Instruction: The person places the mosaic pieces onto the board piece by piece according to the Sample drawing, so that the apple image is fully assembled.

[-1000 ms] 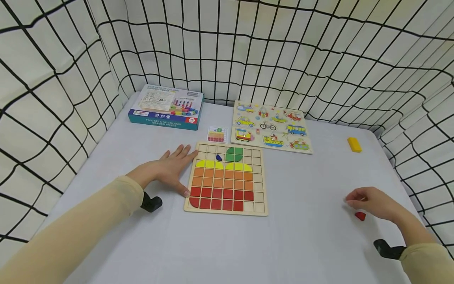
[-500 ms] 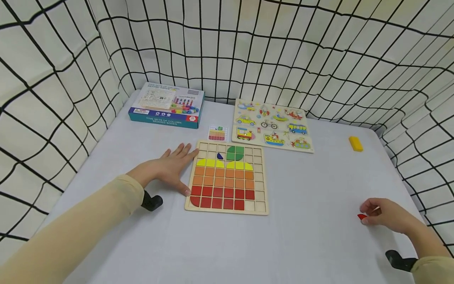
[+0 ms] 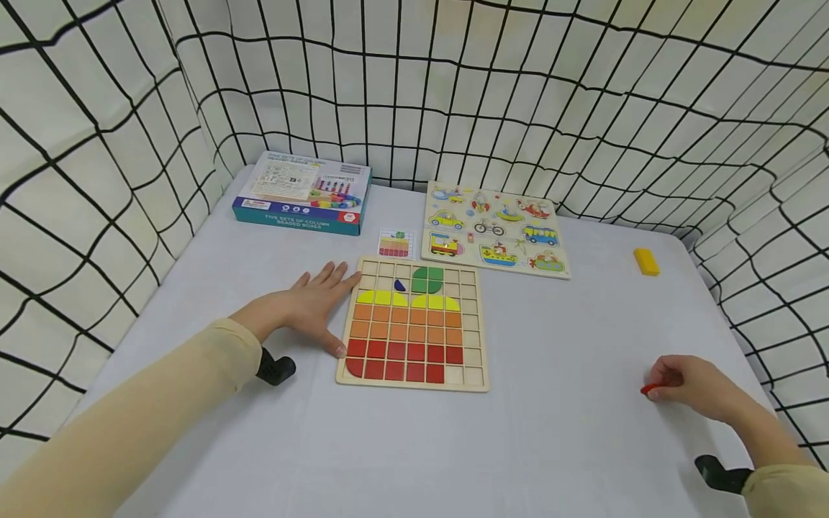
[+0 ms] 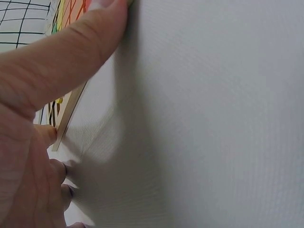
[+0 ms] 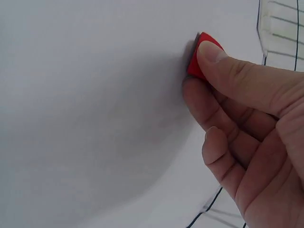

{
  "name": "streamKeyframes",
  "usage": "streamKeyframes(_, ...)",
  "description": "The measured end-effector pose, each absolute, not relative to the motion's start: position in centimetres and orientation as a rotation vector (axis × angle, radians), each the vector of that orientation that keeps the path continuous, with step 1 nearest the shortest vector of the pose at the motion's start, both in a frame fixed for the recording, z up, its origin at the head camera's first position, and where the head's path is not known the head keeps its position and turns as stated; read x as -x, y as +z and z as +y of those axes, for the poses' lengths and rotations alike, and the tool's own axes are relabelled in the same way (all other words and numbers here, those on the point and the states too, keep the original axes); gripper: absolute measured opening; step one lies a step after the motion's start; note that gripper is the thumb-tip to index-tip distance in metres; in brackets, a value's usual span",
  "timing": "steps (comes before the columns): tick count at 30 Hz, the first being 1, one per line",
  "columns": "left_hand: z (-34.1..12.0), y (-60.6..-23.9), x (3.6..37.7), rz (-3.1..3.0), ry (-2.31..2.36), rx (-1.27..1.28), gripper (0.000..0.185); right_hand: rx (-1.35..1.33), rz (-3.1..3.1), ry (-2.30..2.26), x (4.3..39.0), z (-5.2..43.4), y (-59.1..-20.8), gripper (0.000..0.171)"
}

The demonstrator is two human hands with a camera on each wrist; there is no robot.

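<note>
A wooden grid puzzle board point(image 3: 476, 360) lies flat at mid-table, filled with red, orange, yellow, green and dark blue pieces. Two kinds of bare squares show at its bottom right and along its right column. My left hand point(image 3: 309, 306) rests at the board's left edge with fingers spread, thumb and index finger touching the frame. Over at the right, my right hand point(image 3: 696, 387) pinches a small red puzzle piece point(image 5: 197, 66) with one rounded side between thumb and index finger. In the right wrist view the piece sits partly under the thumb.
Behind the board lie a small pattern card point(image 3: 396, 244), a vehicle puzzle board point(image 3: 495, 230) and a teal-sided box point(image 3: 301, 194). A yellow block point(image 3: 646, 262) is at the far right. Black netting point(image 3: 401, 93) over white sheets surrounds the table.
My right hand has come down onto the red piece, which lay loose on the table, and has picked it up in a pinch. My left hand stays at the board's edge.
</note>
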State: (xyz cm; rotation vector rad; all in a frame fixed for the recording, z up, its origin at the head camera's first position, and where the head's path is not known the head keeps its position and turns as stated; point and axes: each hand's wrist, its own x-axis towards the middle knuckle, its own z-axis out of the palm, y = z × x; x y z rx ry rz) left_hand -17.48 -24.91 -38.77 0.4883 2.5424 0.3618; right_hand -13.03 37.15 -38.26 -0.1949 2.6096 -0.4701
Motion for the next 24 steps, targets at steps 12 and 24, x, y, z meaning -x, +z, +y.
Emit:
streamKeyframes(12,-24.7,-38.8,17.6,2.546,0.344,-0.481,0.135,0.455,2.526,-0.833,14.7,26.4,-37.6,0.012)
streamKeyframes(24,-24.9,-39.0,17.7,2.549,0.336,-0.481,0.135,0.623,2.295,-1.018,15.1,16.6,-38.1,0.024)
